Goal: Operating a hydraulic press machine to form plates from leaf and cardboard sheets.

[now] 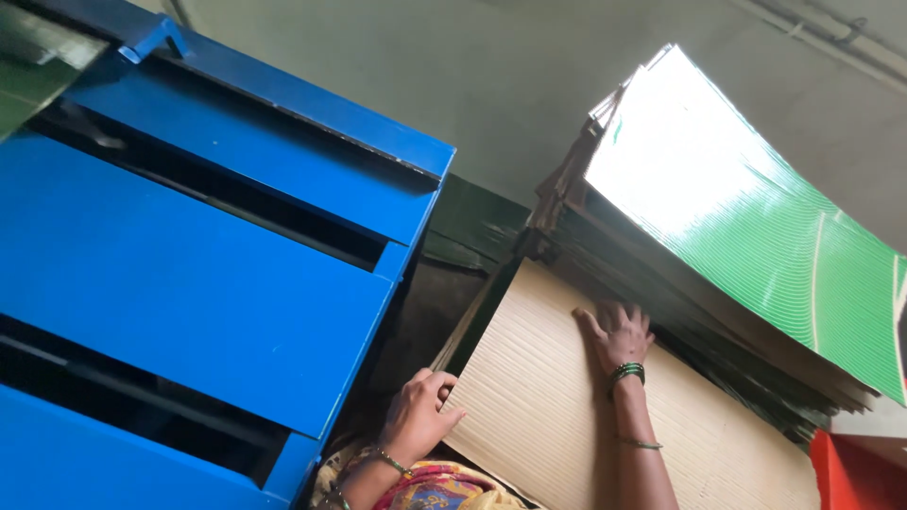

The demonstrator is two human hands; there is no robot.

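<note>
on the left stood a blue metal machine with long dark slots across its face, its top edge running up toward a grey wall. just right of the machine's lower corner, the left hand gripped the near edge of a plain brown cardboard sheet, fingers curled over the rim and thumb on the flat face, so that hand was closed on the sheet. the sheet leaned tilted, its ribbed side up, between the machine and a slanted stack of sheets behind it. further right, the right hand lay flat on the sheet's upper part, fingers spread wide and pressing against the face, holding nothing between them; green bangles ringed the wrist. above and right of that hand, the top sheet of the stack showed a glossy green printed side that caught bright light and curved downward. a red surface showed at the lower right corner.

to handle this well, i judged that the edge grip should stay firm while the flat palm steadied the face, since a thin wide sheet bends and slides easily. keeping it square to the slot and clear of the leaning stack would likely avoid dragging neighbouring sheets down.
</note>
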